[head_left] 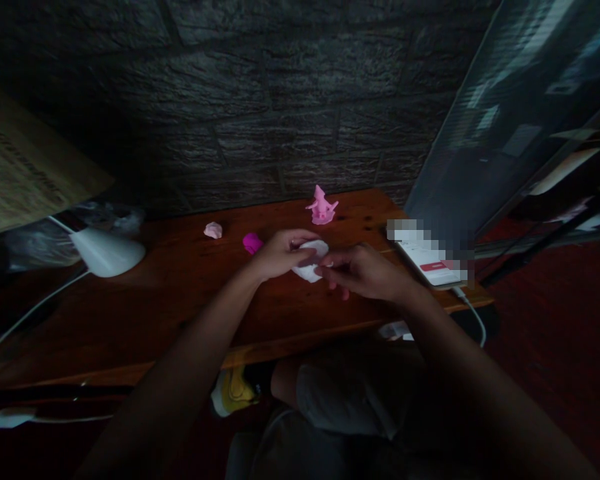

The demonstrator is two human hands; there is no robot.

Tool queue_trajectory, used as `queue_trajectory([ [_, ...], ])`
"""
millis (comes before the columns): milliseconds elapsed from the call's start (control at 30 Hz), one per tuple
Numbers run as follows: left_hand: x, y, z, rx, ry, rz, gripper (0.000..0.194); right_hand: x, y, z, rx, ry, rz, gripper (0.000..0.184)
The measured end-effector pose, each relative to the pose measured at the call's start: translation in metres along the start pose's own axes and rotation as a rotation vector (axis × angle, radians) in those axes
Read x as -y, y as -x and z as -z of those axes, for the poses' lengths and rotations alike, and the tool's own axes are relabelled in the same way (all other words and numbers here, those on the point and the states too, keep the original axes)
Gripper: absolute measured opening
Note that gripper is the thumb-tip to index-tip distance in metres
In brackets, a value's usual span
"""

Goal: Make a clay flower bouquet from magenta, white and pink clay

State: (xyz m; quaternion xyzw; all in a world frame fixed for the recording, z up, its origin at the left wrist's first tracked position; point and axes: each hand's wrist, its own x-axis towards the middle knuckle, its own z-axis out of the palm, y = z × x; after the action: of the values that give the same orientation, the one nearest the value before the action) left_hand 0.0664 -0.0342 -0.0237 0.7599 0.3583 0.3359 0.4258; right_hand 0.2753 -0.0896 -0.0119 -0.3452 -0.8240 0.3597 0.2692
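A flattened white piece of what looks like modelling clay (309, 273) is held above the wooden table. My left hand (285, 252) grips it from the left, with the thumb across its face and the fingers behind its far edge. At the piece's right edge, my right hand (357, 270) is closed in a pinch, thumb and forefinger touching the white clay; the other fingers curl below. Just left of my left hand lies a magenta clay lump (252, 243), partly hidden by that hand. Behind my hands stands a pink clay figure (321, 207) with a pointed top and arm-like pieces.
A pale pink lump (213, 231) lies further left on the wooden table (205, 300). At the left is a lamp with a white base (107, 252) and a cord. A phone (427, 257) with a cable plugged in lies at the right. A dark brick wall (300, 100) rises behind.
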Motion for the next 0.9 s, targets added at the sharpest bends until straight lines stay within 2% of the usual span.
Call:
queue_trajectory([
  [167,0.006,-0.003,0.003,0.023,-0.026,-0.041,0.026,-0.005,0.006,0.009,-0.015,0.009,0.003,0.023],
  [267,0.009,-0.005,0.000,-0.077,-0.057,-0.071,0.033,-0.006,0.007,0.009,-0.087,0.086,-0.025,0.025],
  [367,0.007,-0.005,-0.005,-0.140,-0.061,-0.126,0.053,-0.005,0.003,0.001,-0.315,0.221,-0.071,0.030],
  [433,0.005,-0.004,-0.008,-0.129,-0.073,-0.166,0.063,-0.006,-0.002,-0.007,-0.515,0.302,-0.106,0.029],
  [467,0.004,-0.004,-0.010,-0.116,-0.094,-0.188,0.065,-0.007,-0.004,-0.011,-0.560,0.329,-0.122,0.030],
  [533,0.002,-0.003,-0.011,-0.102,-0.158,-0.224,0.057,-0.009,-0.007,-0.016,-0.619,0.340,-0.154,0.037],
  [600,0.002,-0.003,-0.011,-0.123,-0.224,-0.234,0.039,-0.011,-0.009,-0.016,-0.653,0.310,-0.192,0.042],
  [700,0.003,-0.003,-0.010,-0.201,-0.289,-0.220,0.019,-0.013,-0.010,-0.013,-0.675,0.258,-0.237,0.026],
  [767,0.004,-0.003,-0.010,-0.242,-0.297,-0.219,0.017,-0.012,-0.010,-0.012,-0.681,0.247,-0.226,0.017],
  [900,0.005,-0.003,-0.010,-0.274,-0.259,-0.227,0.020,-0.011,-0.012,-0.012,-0.724,0.274,-0.171,0.020],
])
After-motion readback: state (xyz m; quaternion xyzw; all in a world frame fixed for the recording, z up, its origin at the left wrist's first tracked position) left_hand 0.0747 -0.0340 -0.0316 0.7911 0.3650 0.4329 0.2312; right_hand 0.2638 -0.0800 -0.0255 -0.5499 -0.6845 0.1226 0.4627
